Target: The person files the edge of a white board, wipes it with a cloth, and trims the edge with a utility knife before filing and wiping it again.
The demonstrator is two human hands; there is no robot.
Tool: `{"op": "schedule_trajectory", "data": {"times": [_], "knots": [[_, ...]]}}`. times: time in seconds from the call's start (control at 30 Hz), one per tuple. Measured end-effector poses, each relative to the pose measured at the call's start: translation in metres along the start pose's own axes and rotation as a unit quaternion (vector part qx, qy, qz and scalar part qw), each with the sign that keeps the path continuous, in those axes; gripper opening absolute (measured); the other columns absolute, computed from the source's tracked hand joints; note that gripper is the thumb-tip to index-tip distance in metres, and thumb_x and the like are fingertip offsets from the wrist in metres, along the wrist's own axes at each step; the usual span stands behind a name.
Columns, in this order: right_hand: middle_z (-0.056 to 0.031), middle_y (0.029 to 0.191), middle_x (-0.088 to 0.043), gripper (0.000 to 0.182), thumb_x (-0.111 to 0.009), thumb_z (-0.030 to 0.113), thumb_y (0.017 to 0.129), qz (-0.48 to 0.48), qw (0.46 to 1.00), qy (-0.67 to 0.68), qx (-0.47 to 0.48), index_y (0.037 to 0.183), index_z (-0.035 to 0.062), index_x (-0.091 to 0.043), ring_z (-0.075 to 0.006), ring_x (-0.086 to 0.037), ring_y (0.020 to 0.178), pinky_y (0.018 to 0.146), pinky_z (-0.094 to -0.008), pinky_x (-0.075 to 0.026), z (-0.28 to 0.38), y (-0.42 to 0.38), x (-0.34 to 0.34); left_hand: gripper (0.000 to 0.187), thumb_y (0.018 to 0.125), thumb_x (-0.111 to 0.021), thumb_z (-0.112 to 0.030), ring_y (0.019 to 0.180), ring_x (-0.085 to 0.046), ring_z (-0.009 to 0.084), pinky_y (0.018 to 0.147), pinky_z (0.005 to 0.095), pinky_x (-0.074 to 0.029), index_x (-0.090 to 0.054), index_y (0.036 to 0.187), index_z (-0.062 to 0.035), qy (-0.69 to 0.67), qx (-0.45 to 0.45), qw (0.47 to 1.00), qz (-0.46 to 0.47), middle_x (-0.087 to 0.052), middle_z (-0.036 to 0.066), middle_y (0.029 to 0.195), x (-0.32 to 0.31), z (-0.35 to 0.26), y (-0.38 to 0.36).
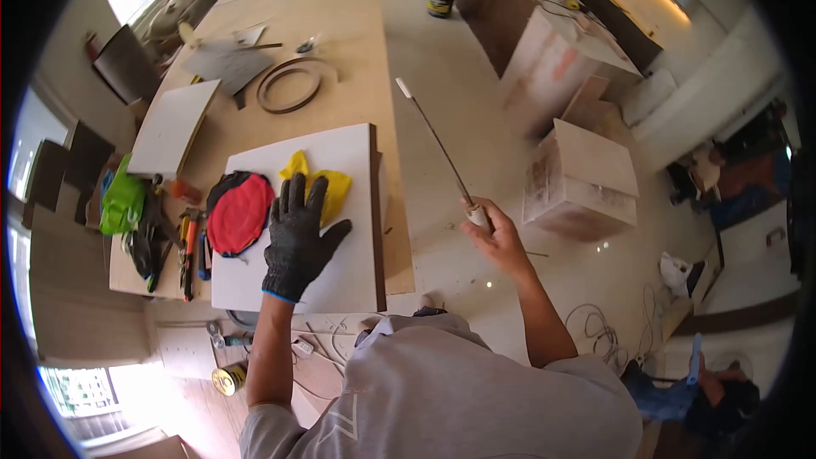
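Gloved, my left hand (297,238) lies spread flat on the board (340,161) near its right edge, while my right hand (501,242) grips a rod (438,144) over open floor (476,102), its tip blurred.

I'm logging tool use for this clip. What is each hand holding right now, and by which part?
The right hand holds a long thin tool by its pale handle end, in a closed grip. The gloved left hand holds nothing; it lies flat on the white board.
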State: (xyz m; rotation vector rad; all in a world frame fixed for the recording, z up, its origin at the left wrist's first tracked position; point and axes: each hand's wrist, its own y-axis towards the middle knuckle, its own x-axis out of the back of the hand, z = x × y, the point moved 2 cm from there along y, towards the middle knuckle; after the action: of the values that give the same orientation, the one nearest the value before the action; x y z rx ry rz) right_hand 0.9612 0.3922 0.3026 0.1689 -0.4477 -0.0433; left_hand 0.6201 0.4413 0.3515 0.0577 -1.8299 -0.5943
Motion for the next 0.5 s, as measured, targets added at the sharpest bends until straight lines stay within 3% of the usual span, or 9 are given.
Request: {"op": "schedule_trajectory", "data": {"times": [0.07,0.1,0.2,0.23,0.33,0.5], "knots": [[-0.0041,0.091,-0.067,0.036,-0.075,0.02,0.099,0.004,0.999,0.006,-0.053,0.129,0.0044,-0.063,-0.0112,-0.061,0.078,0.073,-0.0263,-0.051,0.004,-0.004,-0.008,0.038,0.095,-0.071,-0.024,0.131,-0.056,0.0402,0.108,0.0499,-0.046,-0.069,0.13,-0.0111,-0.041,-0.006,0.999,0.029,-0.062,0.021,0.138,-0.044,0.033,-0.003],[-0.0034,0.082,-0.065,0.031,-0.07,0.025,0.104,-0.014,0.999,-0.027,-0.033,0.125,0.0036,-0.063,-0.0094,-0.057,0.065,0.063,-0.0257,-0.049,-0.006,-0.008,-0.014,0.034,0.095,-0.07,-0.021,0.128,-0.058,0.0395,0.106,0.0495,-0.048,-0.07,0.127,-0.0102,-0.056,0.011,0.997,0.047,-0.065,0.019,0.134,-0.039,0.043,-0.003],[0.001,0.072,-0.057,0.03,-0.058,0.033,0.11,0.103,0.951,0.235,-0.17,0.124,0.0058,-0.062,-0.0081,-0.051,0.057,0.054,-0.0251,-0.043,0.004,-0.027,-0.017,0.026,0.096,-0.069,-0.016,0.118,-0.064,0.0381,0.1,0.0493,-0.051,-0.071,0.12,-0.0085,-0.054,0.049,0.996,0.047,-0.07,0.016,0.125,-0.019,0.06,-0.014],[-0.002,0.073,-0.059,0.036,-0.046,0.036,0.114,0.144,0.923,0.31,-0.178,0.121,0.004,-0.061,-0.0106,-0.053,0.053,0.051,-0.0268,-0.045,0.003,-0.035,-0.019,0.028,0.094,-0.071,-0.015,0.119,-0.063,0.0382,0.1,0.0491,-0.051,-0.071,0.121,-0.008,-0.033,0.066,0.997,0.028,-0.069,0.017,0.126,-0.014,0.065,-0.022],[-0.0046,0.076,-0.06,0.038,-0.042,0.034,0.115,0.181,0.86,0.437,-0.19,0.121,0.0006,-0.06,-0.0119,-0.054,0.053,0.052,-0.0276,-0.046,0.003,-0.05,-0.026,0.033,0.091,-0.074,-0.014,0.123,-0.062,0.0391,0.103,0.0488,-0.051,-0.07,0.123,-0.0066,-0.032,0.079,0.996,0.009,-0.068,0.02,0.127,-0.011,0.07,-0.038],[-0.0033,0.078,-0.06,0.044,-0.043,0.03,0.116,0.211,0.913,0.296,-0.182,0.144,-0.0015,-0.053,-0.0109,-0.057,0.063,0.062,-0.0265,-0.049,0.004,-0.058,-0.037,0.036,0.091,-0.075,-0.012,0.129,-0.059,0.0422,0.11,0.049,-0.048,-0.068,0.125,-0.0042,-0.085,0.099,0.99,-0.045,-0.066,0.024,0.131,-0.012,0.063,-0.066]]}}
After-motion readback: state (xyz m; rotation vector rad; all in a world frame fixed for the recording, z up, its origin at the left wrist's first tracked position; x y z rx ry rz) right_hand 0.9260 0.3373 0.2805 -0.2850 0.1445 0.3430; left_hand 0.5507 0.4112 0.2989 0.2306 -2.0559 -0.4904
